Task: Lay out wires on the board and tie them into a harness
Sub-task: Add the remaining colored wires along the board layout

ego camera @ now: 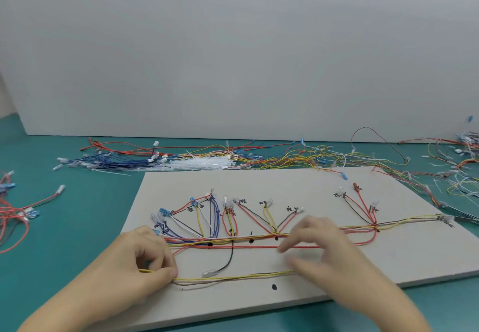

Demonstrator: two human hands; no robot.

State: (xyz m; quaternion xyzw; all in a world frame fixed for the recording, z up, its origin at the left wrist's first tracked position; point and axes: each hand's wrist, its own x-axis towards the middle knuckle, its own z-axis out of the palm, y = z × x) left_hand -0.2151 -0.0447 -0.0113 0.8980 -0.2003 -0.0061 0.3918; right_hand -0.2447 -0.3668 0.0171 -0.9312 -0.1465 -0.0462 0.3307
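A white layout board lies on the teal table. Red, yellow, blue, white and black wires fan down from labelled points into a horizontal trunk bundle across the board. Below it, a yellow wire and a brown wire run side by side. My left hand pinches their left end near the board's left edge. My right hand is blurred at their right end, thumb and fingers spread over the trunk; whether it holds a wire I cannot tell. A black wire hangs down from the trunk.
Behind the board lie loose wires: blue ones, white cable ties, yellow and red ones. More red wires sit at the left and a tangled pile at the right. A grey wall stands behind.
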